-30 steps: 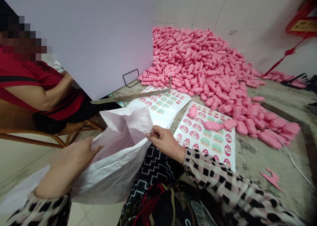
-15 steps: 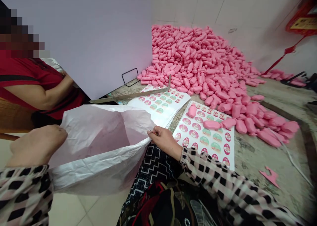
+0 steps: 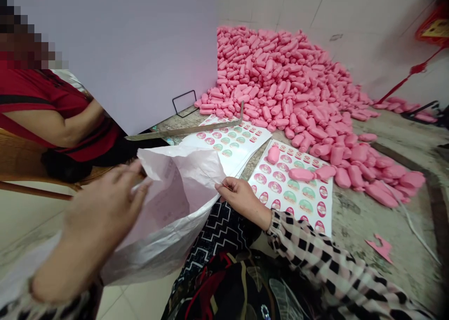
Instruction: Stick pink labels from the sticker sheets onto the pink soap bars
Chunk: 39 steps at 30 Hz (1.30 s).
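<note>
A large white sack [image 3: 157, 245] hangs in front of my lap with its mouth open upward. My right hand [image 3: 236, 193] pinches the sack's right rim. Slightly blurred, my left hand [image 3: 105, 212] is over the sack's left side, thumb and fingers apart, with its fingertips near the rim's far left corner. Past my right hand lies a sheet of pink and green oval stickers [image 3: 280, 189], with a few pink bottle-shaped pieces [image 3: 300, 174] on it. More sticker sheets [image 3: 231, 147] are stacked behind the sack.
A big heap of pink pieces [image 3: 280, 76] rises against the wall. A bent metal bar [image 3: 185, 130] lies across the stacked sheets. At the left sits a person in a red shirt [image 3: 31, 90], beside a grey panel [image 3: 150, 48]. A pink scrap [image 3: 380, 247] and white cord [image 3: 414, 226] are on the right.
My left hand has let go of the sack's left edge and moved right and toward the rim, its fingers spreading. The sack's left side has folded inward. My right hand keeps its pinch.
</note>
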Tool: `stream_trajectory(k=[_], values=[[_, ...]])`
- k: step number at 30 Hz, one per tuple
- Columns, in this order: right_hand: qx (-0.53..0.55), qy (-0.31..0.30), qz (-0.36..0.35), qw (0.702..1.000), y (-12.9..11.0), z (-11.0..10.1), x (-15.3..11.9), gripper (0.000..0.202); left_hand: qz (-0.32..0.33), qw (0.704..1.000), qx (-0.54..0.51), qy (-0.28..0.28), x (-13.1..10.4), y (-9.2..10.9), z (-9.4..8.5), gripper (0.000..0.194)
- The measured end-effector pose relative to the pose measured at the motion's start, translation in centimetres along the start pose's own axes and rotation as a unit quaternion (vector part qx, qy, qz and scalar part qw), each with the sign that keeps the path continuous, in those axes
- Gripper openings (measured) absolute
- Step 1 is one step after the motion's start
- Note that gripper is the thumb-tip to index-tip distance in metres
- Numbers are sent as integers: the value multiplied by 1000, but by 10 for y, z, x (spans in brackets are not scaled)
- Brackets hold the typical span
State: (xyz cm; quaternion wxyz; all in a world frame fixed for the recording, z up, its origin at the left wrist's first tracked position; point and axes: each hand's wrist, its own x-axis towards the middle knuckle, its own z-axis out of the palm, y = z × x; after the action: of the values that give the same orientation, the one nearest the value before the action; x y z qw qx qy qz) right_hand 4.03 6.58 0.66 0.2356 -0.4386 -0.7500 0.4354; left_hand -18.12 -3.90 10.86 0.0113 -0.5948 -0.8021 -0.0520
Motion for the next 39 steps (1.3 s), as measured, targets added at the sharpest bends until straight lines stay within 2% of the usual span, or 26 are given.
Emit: stream_trajectory(k=[1,3,5,8,10,14,18,19,21,24,26,27,28,29,30,32,35,39], values=[[1,-8,-7,1000,-1,-1,-2,31,75,996,-19,40,-9,13,6,56],[7,-24,-24,999,-4,-2,-7,29,214,974,-65,38,-25,39,19,41],[6,-34,-47,998,-8,-4,-12,29,276,956,-89,38,-35,59,30,39],[-16,-35,-71,997,-15,-14,-23,47,282,955,-83,34,-38,76,41,41],[-27,-29,-70,997,-16,-24,-31,50,286,954,-84,27,-35,81,44,41],[13,-9,-39,999,-4,-44,-53,35,305,944,-119,42,-35,83,38,45],[102,-33,58,993,26,-58,-82,24,290,930,-207,93,-49,85,29,44],[124,-38,79,988,34,-60,-89,23,288,923,-243,80,-53,88,29,41],[158,-33,115,980,46,-65,-102,23,290,901,-323,-1,-56,101,36,32],[173,-4,144,974,60,-77,-114,25,265,838,-426,-215,-46,131,65,28],[142,39,148,978,68,-92,-115,27,201,797,-478,-310,-31,150,92,28],[102,70,149,981,72,-103,-115,28,151,779,-510,-334,-22,158,104,31],[41,105,150,982,76,-114,-113,27,93,773,-533,-331,-13,165,114,34],[-39,141,149,978,80,-127,-110,26,63,770,-542,-330,-5,171,121,36],[-126,170,146,966,83,-140,-107,25,51,768,-550,-324,1,175,125,37],[-282,200,134,929,90,-163,-98,26,67,757,-549,-347,10,181,125,36],[-398,177,114,893,97,-186,-79,43,114,740,-527,-401,17,188,111,36],[-444,104,105,884,101,-195,-55,56,139,726,-522,-426,34,201,97,36]])
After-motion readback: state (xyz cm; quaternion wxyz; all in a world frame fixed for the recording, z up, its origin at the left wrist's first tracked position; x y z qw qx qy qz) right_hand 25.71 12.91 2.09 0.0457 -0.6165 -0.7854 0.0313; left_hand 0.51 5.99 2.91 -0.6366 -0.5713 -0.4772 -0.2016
